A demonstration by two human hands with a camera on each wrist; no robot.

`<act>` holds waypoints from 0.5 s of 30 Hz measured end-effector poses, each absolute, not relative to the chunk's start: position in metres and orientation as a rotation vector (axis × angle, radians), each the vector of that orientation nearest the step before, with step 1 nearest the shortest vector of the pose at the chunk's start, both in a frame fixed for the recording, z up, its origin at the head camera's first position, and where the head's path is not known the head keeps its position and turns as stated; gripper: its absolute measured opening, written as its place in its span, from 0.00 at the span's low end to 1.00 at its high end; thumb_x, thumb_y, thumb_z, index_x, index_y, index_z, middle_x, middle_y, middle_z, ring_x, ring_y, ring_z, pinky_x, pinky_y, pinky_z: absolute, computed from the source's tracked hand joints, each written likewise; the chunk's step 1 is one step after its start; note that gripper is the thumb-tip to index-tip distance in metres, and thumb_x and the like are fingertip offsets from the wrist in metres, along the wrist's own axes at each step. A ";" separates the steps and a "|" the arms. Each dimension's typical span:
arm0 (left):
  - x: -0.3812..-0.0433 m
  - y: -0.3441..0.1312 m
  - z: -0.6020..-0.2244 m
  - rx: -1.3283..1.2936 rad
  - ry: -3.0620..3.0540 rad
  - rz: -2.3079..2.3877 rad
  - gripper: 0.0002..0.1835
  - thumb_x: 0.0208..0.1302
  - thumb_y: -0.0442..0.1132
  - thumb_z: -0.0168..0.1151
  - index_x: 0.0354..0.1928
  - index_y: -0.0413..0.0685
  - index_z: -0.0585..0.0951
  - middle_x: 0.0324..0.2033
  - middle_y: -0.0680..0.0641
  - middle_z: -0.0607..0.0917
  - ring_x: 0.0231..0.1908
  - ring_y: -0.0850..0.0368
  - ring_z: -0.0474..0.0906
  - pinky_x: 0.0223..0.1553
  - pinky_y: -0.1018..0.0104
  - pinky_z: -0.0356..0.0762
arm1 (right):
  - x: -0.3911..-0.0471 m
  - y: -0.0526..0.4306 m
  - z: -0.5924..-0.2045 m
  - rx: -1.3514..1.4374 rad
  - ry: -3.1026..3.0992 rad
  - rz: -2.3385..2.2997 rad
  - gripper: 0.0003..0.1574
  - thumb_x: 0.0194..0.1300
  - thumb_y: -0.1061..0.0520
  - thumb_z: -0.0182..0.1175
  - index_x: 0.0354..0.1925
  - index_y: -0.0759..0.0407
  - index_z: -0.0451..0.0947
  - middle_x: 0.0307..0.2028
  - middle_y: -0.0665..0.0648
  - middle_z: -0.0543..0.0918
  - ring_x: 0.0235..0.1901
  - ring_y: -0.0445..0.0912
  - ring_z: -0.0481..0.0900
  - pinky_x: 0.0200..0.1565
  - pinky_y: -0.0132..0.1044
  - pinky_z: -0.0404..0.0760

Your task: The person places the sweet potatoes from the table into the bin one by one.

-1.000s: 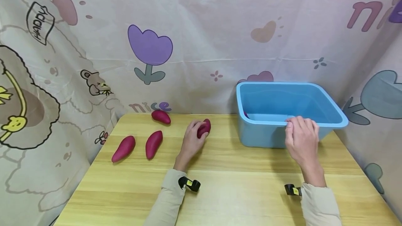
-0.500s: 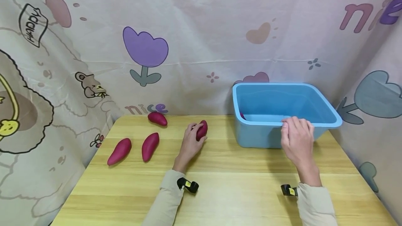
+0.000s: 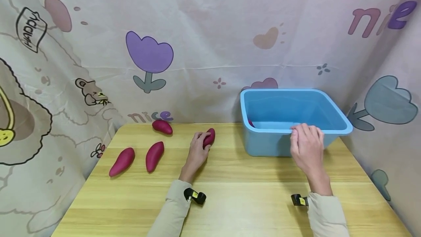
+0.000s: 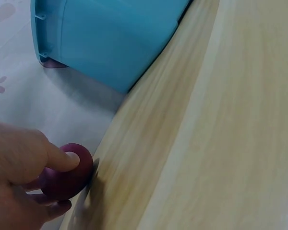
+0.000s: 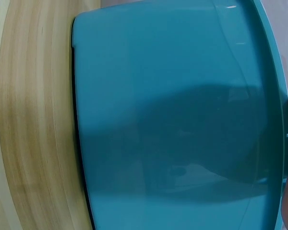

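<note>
Table: wood top, back edge against the printed cloth. Strip of wood runs between left hand and blue bin; more room nearer the person, between the forearms. Bin sits back right, near its table side, open side up.

Left hand pinches the held sweet potato, purple-red, thumb one side, fingers other; it lies at the fingertips, near the back edge. Can't tell if it touches wood. Right hand grips the bin's near rim, fingers hooked over.

Three more to the left of the left hand: back sweet potato near the back edge, middle sweet potato, outer sweet potato farthest left. All apart. A purple-red bit shows inside the bin, left end, mostly hidden.

Writing: small "nice" low on cloth; bigger lettering upper right, partly lost in a fold; sideways "HAPPY" banner left. Yellow wrist-camera label too small to read.
</note>
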State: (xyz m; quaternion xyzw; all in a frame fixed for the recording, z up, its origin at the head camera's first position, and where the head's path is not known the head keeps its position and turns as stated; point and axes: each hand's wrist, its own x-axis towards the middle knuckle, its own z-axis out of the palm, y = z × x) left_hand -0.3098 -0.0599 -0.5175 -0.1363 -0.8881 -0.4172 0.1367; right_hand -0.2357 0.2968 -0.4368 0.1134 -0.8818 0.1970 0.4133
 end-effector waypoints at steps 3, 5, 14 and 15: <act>-0.309 -0.061 -0.518 -0.395 -2.567 -1.209 0.25 0.62 0.23 0.68 0.61 0.41 0.81 0.59 0.35 0.76 0.59 0.34 0.75 0.61 0.40 0.74 | -0.236 0.296 -0.437 0.287 -2.208 0.500 0.22 0.79 0.55 0.40 0.39 0.66 0.78 0.38 0.66 0.80 0.43 0.65 0.72 0.57 0.64 0.61; -0.309 -0.061 -0.517 -0.395 -2.570 -1.218 0.24 0.62 0.23 0.68 0.61 0.42 0.81 0.59 0.35 0.75 0.59 0.34 0.75 0.61 0.40 0.74 | -0.236 0.296 -0.438 0.287 -2.204 0.502 0.22 0.79 0.55 0.40 0.39 0.66 0.78 0.38 0.65 0.80 0.43 0.65 0.72 0.57 0.64 0.61; -0.305 -0.064 -0.513 -0.378 -2.570 -1.265 0.24 0.63 0.24 0.67 0.61 0.42 0.81 0.58 0.35 0.76 0.58 0.35 0.75 0.60 0.40 0.75 | -0.236 0.296 -0.437 0.292 -2.208 0.510 0.22 0.78 0.55 0.40 0.39 0.66 0.78 0.38 0.65 0.81 0.44 0.65 0.72 0.57 0.65 0.61; -0.305 -0.065 -0.513 -0.375 -2.567 -1.267 0.24 0.63 0.24 0.67 0.61 0.42 0.81 0.58 0.35 0.76 0.58 0.35 0.76 0.60 0.40 0.75 | -0.236 0.296 -0.437 0.293 -2.206 0.512 0.22 0.78 0.55 0.40 0.39 0.66 0.78 0.38 0.65 0.81 0.43 0.65 0.72 0.57 0.65 0.61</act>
